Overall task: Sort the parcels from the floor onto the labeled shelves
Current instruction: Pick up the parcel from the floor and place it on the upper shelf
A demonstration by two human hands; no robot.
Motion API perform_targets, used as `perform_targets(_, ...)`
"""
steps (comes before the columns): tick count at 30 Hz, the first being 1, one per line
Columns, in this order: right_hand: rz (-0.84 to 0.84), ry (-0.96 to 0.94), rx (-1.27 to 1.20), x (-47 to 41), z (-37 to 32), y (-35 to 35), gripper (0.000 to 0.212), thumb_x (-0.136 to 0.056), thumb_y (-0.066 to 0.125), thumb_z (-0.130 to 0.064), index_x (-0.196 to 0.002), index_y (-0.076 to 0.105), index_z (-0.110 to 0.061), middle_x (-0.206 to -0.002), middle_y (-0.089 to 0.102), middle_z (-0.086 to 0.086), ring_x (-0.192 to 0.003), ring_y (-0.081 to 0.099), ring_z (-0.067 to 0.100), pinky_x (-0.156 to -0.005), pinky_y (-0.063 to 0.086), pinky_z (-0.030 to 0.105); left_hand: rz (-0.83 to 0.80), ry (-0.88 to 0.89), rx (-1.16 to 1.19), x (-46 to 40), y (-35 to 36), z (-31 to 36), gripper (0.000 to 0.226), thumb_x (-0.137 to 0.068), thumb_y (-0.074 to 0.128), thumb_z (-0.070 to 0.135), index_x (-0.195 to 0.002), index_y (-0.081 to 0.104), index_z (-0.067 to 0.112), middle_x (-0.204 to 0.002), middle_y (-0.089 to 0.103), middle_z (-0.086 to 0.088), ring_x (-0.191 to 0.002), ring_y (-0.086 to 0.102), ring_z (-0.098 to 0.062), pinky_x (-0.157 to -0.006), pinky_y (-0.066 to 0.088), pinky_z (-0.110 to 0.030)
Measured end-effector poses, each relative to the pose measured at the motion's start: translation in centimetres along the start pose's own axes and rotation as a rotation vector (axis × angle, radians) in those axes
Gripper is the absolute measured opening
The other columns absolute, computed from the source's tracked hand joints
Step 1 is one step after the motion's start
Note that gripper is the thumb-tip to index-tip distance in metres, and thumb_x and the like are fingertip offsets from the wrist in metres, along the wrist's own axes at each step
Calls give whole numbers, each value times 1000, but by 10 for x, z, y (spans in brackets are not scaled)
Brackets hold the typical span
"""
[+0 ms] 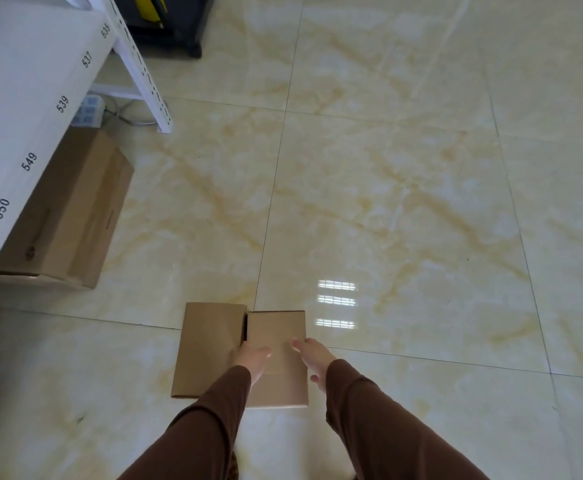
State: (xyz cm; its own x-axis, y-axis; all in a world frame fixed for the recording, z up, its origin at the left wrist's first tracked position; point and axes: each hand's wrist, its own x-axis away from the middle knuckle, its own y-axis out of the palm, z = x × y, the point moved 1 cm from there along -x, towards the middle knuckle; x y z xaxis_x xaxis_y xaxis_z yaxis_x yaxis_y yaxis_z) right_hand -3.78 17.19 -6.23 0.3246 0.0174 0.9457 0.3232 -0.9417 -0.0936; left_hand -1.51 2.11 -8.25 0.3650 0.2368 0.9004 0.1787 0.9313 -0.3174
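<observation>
Two plain cardboard parcels lie side by side on the tiled floor in front of me. On the right parcel (276, 336) both hands rest: my left hand (252, 358) clasps its left edge, thumb on top, and my right hand (312, 356) clasps its right edge. The left parcel (207, 344) touches it and is partly covered by my left arm. A white shelf (23, 98) with number labels 535, 537, 539, 549, 550 and 551 along its front edge runs up the left side.
A larger cardboard box (71, 209) sits on the floor under the shelf. A white shelf upright (144, 77) slants down to the floor, with a power strip (88, 110) and cable beside it. A dark cart base (168, 26) stands at the top.
</observation>
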Motion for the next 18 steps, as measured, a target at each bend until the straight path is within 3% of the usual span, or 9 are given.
perform_targets(4, -14, -49, -72, 32, -11, -20, 50, -110, 45, -28, -154, 43, -5, -153, 53, 13, -113, 52, 24, -89, 39, 28, -68, -26, 118, 23, -7, 14, 61, -100, 57, 23, -154, 39, -1, -158, 42, -21, -143, 44, -35, -113, 36, -36)
perform_targets(8, 38, -121, -220, 94, -35, -49, 52, -109, 48, -29, -157, 39, -11, -139, 55, 9, -112, 50, 21, -79, 41, 29, -59, 62, 155, 84, -25, 56, 58, -100, 56, 20, -154, 39, 5, -153, 47, -17, -135, 49, -32, -111, 41, -37)
perform_targets(10, 77, -173, -266, 136, -52, -64, 61, -105, 53, -36, -161, 35, -19, -149, 52, 4, -126, 53, 23, -89, 44, 30, -68, 119, 202, 130, -36, 87, 54, -101, 55, 21, -152, 41, 9, -142, 52, -13, -117, 53, -26, -98, 43, -31)
perform_targets(12, 100, -244, -309, 186, -73, -81, 73, -100, 56, -44, -164, 28, -25, -161, 43, 0, -143, 47, 24, -113, 40, 36, -59, 183, 265, 185, -48, 123, 47, -101, 56, 22, -146, 42, 12, -129, 53, -8, -103, 54, -21, -85, 43, -29)
perform_targets(14, 99, -323, -354, 245, -100, -102, 80, -96, 57, -49, -166, 21, -31, -165, 38, -3, -147, 43, 24, -121, 34, 42, -67, 260, 314, 244, -62, 159, 48, -100, 59, 25, -144, 42, 15, -138, 54, -6, -111, 58, -20, -88, 45, -32)
perform_targets(16, 120, -401, -365, 313, -129, -125, 80, -95, 56, -51, -165, 21, -35, -164, 39, -5, -143, 46, 22, -116, 38, 40, -85, 337, 337, 312, -75, 196, 51, -98, 61, 28, -144, 41, 18, -149, 51, -6, -128, 56, -24, -101, 43, -36)
perform_targets(18, 149, -499, -376, 384, -156, -151, 77, -96, 56, -49, -165, 24, -33, -161, 44, -4, -139, 50, 19, -113, 41, 36, -96, 425, 370, 384, -91, 234, 53, -99, 61, 28, -146, 40, 20, -153, 47, -3, -133, 53, -23, -103, 41, -35)
